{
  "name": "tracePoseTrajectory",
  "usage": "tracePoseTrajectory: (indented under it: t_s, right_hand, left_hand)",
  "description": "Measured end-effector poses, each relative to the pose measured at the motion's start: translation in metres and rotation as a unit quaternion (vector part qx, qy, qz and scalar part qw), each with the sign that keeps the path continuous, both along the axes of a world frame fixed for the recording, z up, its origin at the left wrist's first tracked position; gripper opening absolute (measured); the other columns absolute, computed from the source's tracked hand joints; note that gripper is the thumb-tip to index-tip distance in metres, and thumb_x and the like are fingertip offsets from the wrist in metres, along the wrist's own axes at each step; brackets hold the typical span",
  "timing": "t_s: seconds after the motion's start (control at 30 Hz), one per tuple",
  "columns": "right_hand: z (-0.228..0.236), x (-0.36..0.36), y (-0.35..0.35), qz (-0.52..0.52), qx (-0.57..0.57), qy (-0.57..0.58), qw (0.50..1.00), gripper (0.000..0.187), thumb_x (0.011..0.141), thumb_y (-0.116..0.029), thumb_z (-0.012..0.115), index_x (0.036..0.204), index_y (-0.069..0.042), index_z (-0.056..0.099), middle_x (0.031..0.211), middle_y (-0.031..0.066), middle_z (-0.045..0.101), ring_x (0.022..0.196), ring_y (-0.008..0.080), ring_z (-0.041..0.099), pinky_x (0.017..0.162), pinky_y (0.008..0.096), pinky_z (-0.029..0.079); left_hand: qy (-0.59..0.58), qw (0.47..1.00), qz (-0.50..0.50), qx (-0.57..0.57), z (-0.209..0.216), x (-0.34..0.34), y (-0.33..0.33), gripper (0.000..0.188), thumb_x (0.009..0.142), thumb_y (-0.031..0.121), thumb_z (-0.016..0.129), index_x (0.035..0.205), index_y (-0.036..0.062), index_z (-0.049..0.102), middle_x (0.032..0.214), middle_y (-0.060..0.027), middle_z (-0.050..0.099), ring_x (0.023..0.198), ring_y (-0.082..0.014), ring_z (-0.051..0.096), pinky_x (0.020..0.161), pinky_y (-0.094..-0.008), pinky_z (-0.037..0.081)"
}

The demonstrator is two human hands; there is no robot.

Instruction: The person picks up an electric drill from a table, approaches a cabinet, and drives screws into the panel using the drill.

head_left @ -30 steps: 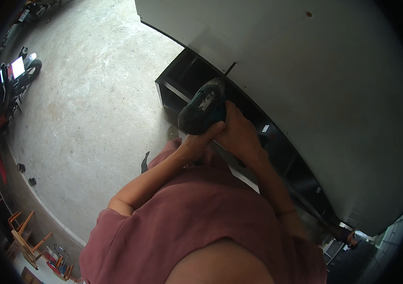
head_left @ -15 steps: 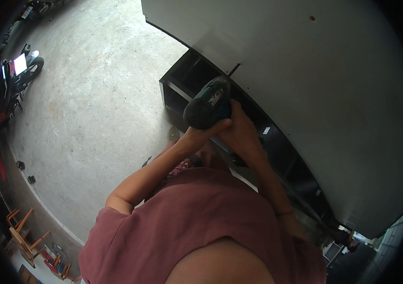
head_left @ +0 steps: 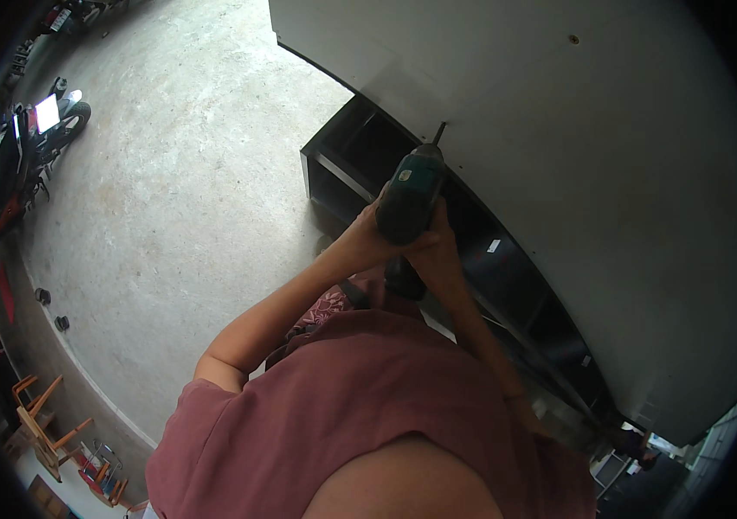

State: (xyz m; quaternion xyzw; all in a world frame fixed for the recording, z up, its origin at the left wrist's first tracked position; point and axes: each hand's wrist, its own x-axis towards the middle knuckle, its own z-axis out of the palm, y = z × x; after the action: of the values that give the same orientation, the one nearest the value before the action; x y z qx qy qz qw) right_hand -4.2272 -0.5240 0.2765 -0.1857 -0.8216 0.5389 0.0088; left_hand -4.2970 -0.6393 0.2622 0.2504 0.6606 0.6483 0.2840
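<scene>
Power drill (head_left: 409, 195) near the black shelving's (head_left: 515, 268) far left end, left hand (head_left: 364, 238) and right hand (head_left: 437, 259) closed in a firm grip around it, its bit (head_left: 440, 132) toward the pale panel (head_left: 602, 130), contact unclear: from afar, I judge this aiming, calling for steady alignment.

Along your left side

You have a dark motorcycle (head_left: 10, 169) on the grey concrete floor (head_left: 178, 182), with a second motorcycle (head_left: 68, 19) beyond it. Nearer you are two small black objects (head_left: 43, 297) and a wooden chair (head_left: 38, 438).
</scene>
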Motion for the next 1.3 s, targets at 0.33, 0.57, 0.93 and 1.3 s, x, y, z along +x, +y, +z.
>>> tracePoseTrajectory:
  t_s: [0.33, 0.57, 0.93, 1.3]
  right_hand:
    - [-0.021, 0.015, 0.008, -0.001, -0.063, 0.043, 0.997, 0.071, 0.069, -0.016, 0.071, 0.129, -0.005, 0.033, 0.111, 0.0184, 0.054, 0.104, 0.0313, 0.055, 0.086, 0.0362, 0.044]
    - [-0.001, 0.046, 0.036, 0.0, 0.027, -0.048, 0.998, 0.07, 0.071, -0.028, 0.067, 0.127, -0.002, 0.036, 0.116, 0.0246, 0.051, 0.109, 0.0381, 0.051, 0.089, 0.0413, 0.043]
    - [-0.01, 0.062, 0.062, 0.039, 0.084, -0.145, 0.985, 0.069, 0.071, -0.03, 0.066, 0.125, 0.002, 0.037, 0.12, 0.0254, 0.048, 0.111, 0.0379, 0.049, 0.092, 0.041, 0.041]
    - [-0.017, 0.055, 0.056, 0.081, 0.171, -0.152, 0.97, 0.071, 0.071, -0.03, 0.065, 0.127, 0.002, 0.034, 0.119, 0.0257, 0.048, 0.109, 0.0394, 0.049, 0.09, 0.0431, 0.042]
  left_hand:
    - [0.091, 0.99, -0.009, -0.107, 0.012, 0.012, 0.007, 0.066, 0.071, 0.017, 0.071, 0.123, 0.0032, 0.032, 0.095, -0.0222, 0.06, 0.097, -0.0341, 0.059, 0.075, -0.0374, 0.047]
    - [0.02, 0.999, -0.015, -0.037, -0.009, 0.054, 0.026, 0.072, 0.07, 0.028, 0.076, 0.126, 0.0025, 0.039, 0.118, -0.0131, 0.05, 0.108, -0.024, 0.051, 0.09, -0.0357, 0.043]
    - [-0.223, 0.974, 0.032, -0.001, -0.04, 0.094, 0.048, 0.057, 0.081, 0.029, 0.066, 0.124, -0.0009, 0.042, 0.12, -0.0133, 0.048, 0.11, -0.0196, 0.047, 0.092, -0.0323, 0.04]
    - [-0.18, 0.976, 0.106, 0.059, -0.048, 0.096, 0.046, 0.058, 0.078, 0.03, 0.067, 0.121, -0.0004, 0.046, 0.115, -0.012, 0.052, 0.106, -0.0192, 0.05, 0.09, -0.0327, 0.042]
